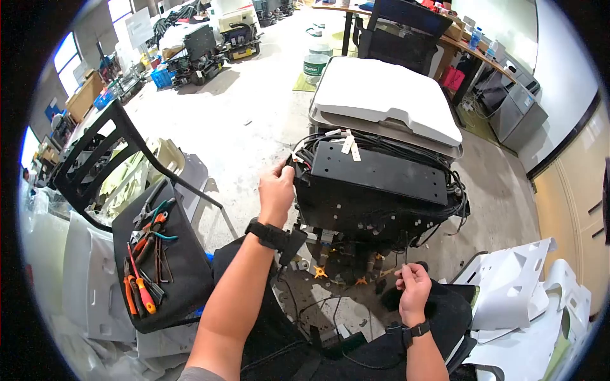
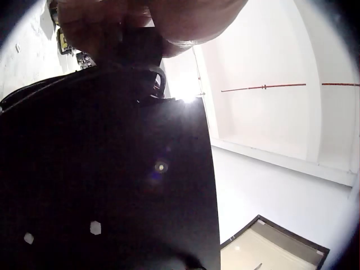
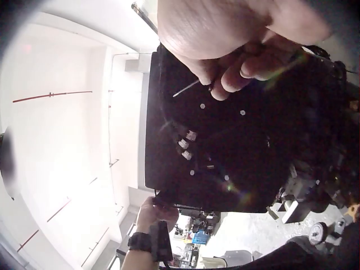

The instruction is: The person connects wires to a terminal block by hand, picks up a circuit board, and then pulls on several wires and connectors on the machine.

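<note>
A black metal box [image 1: 375,171], with bundled cables behind its top edge and small holes in its face, stands before me on a machine. My left hand [image 1: 277,193] grips its upper left corner; in the left wrist view, the fingers [image 2: 107,28] and thumb lie on either side of a dark edge. Low in front of the box's right side, my right hand [image 1: 414,291] pinches a thin metal rod [image 3: 185,89] between thumb and curled fingers. The rod's tip points toward the box's face, where white connectors [image 3: 184,144] show; its other end is hidden in the hand.
On the left, a black chair [image 1: 190,260] carries pliers [image 1: 152,225], a red-and-yellow screwdriver [image 1: 145,295] and hex keys. A white cover [image 1: 387,95] sits behind the box. White panels [image 1: 508,286] lie at right. Loose cables and orange knobs [image 1: 319,272] are below the box.
</note>
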A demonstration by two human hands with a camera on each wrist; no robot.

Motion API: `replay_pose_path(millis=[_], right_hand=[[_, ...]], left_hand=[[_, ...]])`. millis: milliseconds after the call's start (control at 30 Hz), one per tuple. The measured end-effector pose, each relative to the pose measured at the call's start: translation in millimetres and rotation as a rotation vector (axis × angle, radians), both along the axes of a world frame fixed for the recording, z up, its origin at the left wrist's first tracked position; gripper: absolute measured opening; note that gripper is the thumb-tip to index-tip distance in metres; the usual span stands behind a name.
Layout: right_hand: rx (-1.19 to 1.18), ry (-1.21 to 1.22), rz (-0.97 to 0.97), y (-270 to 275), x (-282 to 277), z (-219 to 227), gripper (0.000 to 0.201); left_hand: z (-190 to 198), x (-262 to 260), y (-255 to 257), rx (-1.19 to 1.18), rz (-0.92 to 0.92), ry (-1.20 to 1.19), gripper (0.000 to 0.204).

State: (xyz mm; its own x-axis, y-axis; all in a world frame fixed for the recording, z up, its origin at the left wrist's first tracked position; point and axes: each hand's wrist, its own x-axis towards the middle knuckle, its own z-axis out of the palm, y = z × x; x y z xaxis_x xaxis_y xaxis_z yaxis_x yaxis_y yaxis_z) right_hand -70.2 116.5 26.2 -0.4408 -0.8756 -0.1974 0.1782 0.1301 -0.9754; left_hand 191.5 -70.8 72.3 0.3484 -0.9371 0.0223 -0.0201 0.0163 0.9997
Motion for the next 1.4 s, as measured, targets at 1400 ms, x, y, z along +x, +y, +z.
replay_pose_path(millis=[1400], right_hand=[[-0.477, -0.141, -0.155, -78, -31, 44, 0.013]], left_hand=[[-2, -20, 37, -0.056, -0.080, 0.285, 0.037]])
